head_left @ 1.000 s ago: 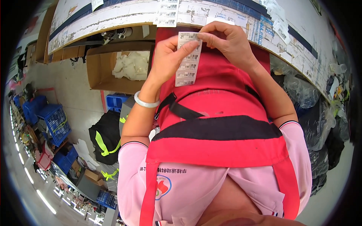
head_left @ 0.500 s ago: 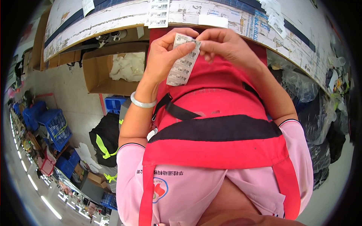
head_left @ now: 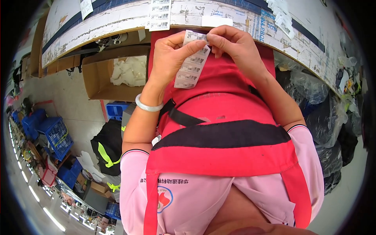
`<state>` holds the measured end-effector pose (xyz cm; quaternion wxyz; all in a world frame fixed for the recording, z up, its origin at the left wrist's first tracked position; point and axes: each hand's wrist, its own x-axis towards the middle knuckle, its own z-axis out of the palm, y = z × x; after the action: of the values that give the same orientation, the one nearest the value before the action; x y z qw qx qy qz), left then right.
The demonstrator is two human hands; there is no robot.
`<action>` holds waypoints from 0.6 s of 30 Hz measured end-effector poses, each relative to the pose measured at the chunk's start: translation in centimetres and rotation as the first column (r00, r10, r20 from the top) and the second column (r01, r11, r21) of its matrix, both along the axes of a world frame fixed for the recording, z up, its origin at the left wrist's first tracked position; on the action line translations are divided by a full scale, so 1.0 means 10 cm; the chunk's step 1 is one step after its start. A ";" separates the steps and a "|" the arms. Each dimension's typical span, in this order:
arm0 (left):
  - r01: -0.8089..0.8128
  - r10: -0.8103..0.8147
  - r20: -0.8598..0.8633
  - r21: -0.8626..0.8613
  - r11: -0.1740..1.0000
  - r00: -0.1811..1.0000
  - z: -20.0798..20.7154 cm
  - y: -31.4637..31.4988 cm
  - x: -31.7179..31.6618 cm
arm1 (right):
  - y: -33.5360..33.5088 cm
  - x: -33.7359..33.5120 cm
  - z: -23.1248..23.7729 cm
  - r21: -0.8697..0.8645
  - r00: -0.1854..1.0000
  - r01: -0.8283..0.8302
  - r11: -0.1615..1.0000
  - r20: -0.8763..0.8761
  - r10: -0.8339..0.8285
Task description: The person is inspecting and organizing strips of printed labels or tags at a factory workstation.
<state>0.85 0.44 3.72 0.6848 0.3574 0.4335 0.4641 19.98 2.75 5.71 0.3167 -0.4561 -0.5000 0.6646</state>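
Observation:
My left hand (head_left: 170, 56) is closed on a white strip of barcode labels (head_left: 191, 66), its thumb lying across the upper part. The strip hangs slantwise in front of my red apron (head_left: 219, 105), several printed labels running down it. My right hand (head_left: 231, 43) pinches at the strip's upper right edge with thumb and forefinger. Whether a single label is coming loose there cannot be made out. Both hands are just in front of the table's near edge. Another barcode label strip (head_left: 159, 15) lies on the table, partly over that edge.
The worn white table (head_left: 117, 25) spans the top, with a blank white slip (head_left: 216, 21) and crumpled label paper (head_left: 284, 21) on it. Below its left side stands a cardboard box (head_left: 96, 78) holding pale scraps. Plastic-wrapped bags (head_left: 327, 117) are piled right; a blue crate (head_left: 56, 135) stands left.
My right hand has shifted slightly up, its fingers still pinched at the strip's edge. The strip has risen a little in my left hand, and the whole view has moved slightly.

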 end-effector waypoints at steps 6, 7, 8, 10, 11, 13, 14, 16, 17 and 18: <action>0.111 -0.102 -0.088 0.100 0.989 0.991 -0.21 0.06 -0.10 | 0.36 0.19 -0.19 0.306 0.977 0.156 0.939 0.092 -0.192; 0.072 -0.068 -0.118 0.032 0.997 0.991 -0.21 0.05 -0.11 | 0.41 0.27 -0.19 0.276 0.975 0.160 0.948 0.108 -0.196; 0.030 -0.035 -0.150 -0.033 0.999 0.988 -0.20 -0.03 -0.13 | 0.45 0.32 -0.18 0.248 0.972 0.164 0.955 0.125 -0.199; -0.072 0.060 -0.097 -0.117 0.991 0.993 -0.23 -0.04 -0.13 | 0.49 0.41 -0.20 0.184 0.982 0.124 0.975 0.115 -0.147; -0.099 0.088 -0.089 -0.125 0.987 0.992 -0.28 -0.03 -0.13 | 0.48 0.41 -0.20 0.159 0.981 0.122 0.980 0.134 -0.143; -0.138 0.129 -0.074 -0.132 0.982 0.989 -0.28 -0.04 -0.14 | 0.44 0.37 -0.20 0.107 0.979 0.126 0.986 0.149 -0.141; -0.157 0.154 -0.029 -0.123 0.980 0.988 -0.27 -0.01 -0.13 | 0.47 0.37 -0.17 0.101 0.976 0.124 0.987 0.167 -0.140; -0.173 0.176 0.007 -0.147 0.974 0.984 -0.25 -0.07 -0.13 | 0.51 0.42 -0.19 0.109 0.968 0.145 0.983 0.188 -0.163; -0.164 0.167 0.013 -0.134 0.977 0.986 -0.23 -0.04 -0.12 | 0.57 0.47 -0.22 0.123 0.964 0.153 0.981 0.198 -0.175; -0.158 0.161 0.014 -0.124 0.980 0.987 -0.23 -0.02 -0.13 | 0.60 0.49 -0.23 0.124 0.963 0.154 0.980 0.205 -0.177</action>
<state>-0.45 0.21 1.40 0.6713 0.2733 0.4800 0.4943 24.87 8.79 3.45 0.3393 -0.5480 -0.5264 0.5546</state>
